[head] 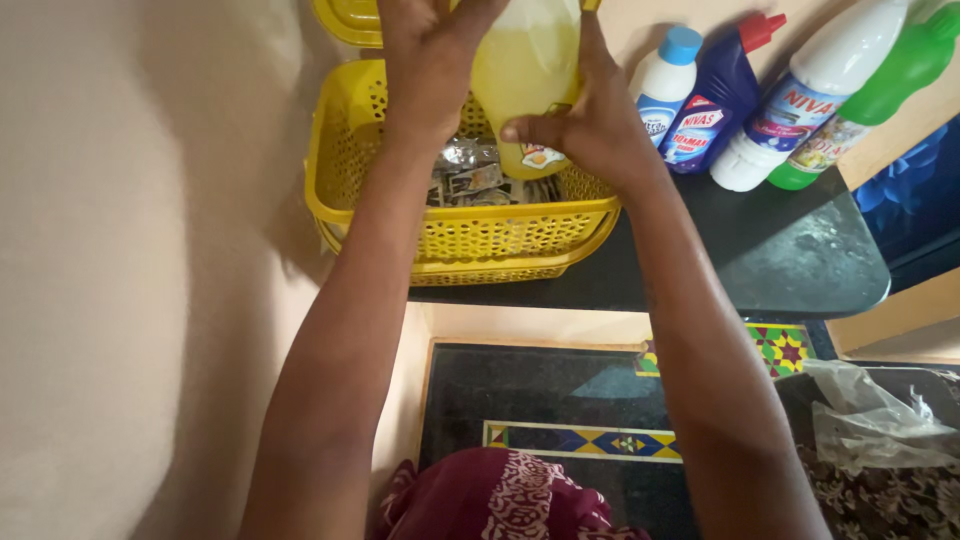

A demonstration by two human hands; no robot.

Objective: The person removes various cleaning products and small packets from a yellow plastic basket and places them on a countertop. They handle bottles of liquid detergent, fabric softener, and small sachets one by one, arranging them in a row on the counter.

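Both of my hands hold a pale yellow plastic bottle (pixel 525 70) over a yellow perforated basket (pixel 470 240). My left hand (pixel 425 65) grips the bottle's left side and my right hand (pixel 585 125) wraps its right side and lower part. The bottle's bottom end dips into the basket, above several small silvery sachets (pixel 470 180) lying inside. The basket's yellow lid (pixel 345 20) stands open at the back. The bottle's top is out of view.
The basket sits on a dark stone shelf (pixel 780 260) by a beige wall (pixel 120 250). To its right stand several cleaning bottles: white with blue cap (pixel 665 85), dark blue with red cap (pixel 715 110), white (pixel 810 95), green (pixel 880 85). A crumpled clear plastic bag (pixel 870 410) lies below.
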